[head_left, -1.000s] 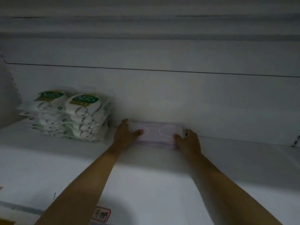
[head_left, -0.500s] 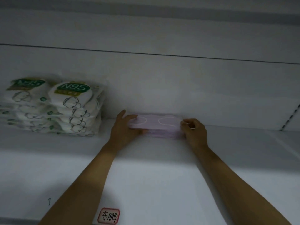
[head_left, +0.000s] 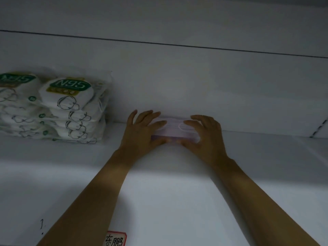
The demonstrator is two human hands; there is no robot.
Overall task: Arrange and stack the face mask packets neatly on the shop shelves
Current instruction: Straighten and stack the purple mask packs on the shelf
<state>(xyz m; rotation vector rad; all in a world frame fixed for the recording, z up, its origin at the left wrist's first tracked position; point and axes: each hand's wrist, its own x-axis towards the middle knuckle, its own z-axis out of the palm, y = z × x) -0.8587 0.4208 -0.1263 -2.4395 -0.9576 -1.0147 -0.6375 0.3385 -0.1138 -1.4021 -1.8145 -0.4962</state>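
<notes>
My left hand (head_left: 142,132) and right hand (head_left: 204,135) press on the pink masks (head_left: 174,132) between my fingers (head_left: 152,115).

A pile of face mask packets (head_left: 174,129) lies on the shelf (head_left: 159,183), against its back wall (head_left: 177,77). The left hand (head_left: 142,132) rests on its left end, the right hand (head_left: 204,134) on its right. Two stacks of N95 packets (head_left: 53,107) stand well to the left. A label (head_left: 116,239) sits at the shelf's front edge.

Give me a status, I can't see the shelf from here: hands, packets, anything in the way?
Left hand and right hand press flat on the purple mask packets at the back wall. N95 packet stacks sit apart, leftward. Nothing blocking.
</notes>
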